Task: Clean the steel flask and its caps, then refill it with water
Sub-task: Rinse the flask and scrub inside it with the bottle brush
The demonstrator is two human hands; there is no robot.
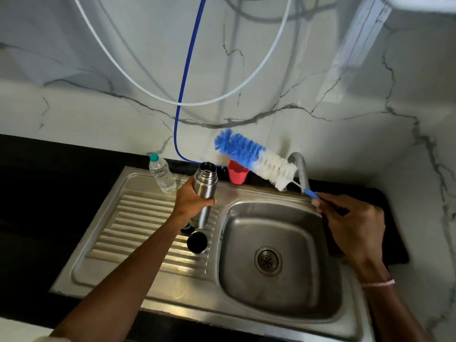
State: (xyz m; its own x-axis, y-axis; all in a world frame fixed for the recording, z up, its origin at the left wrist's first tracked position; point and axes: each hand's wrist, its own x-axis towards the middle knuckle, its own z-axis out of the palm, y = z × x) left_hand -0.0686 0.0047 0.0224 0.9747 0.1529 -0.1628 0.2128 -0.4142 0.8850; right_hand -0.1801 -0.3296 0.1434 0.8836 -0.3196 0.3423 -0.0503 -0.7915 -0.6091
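My left hand [191,199] grips the steel flask [204,187] upright over the ribbed drainboard [138,233]; its mouth is uncovered. My right hand [350,225] holds the blue handle of a bottle brush [256,159], whose blue and white bristles point up and left, to the right of the flask and above its mouth. A black cap [197,242] lies on the drainboard below the flask. Another small dark cap [186,227] shows partly behind my left wrist.
The steel sink basin [291,235] with its drain sits to the right, under a curved tap [299,169]. A clear plastic water bottle [161,174] and a red cup [237,174] stand at the sink's back edge. Blue and white hoses hang along the marble wall.
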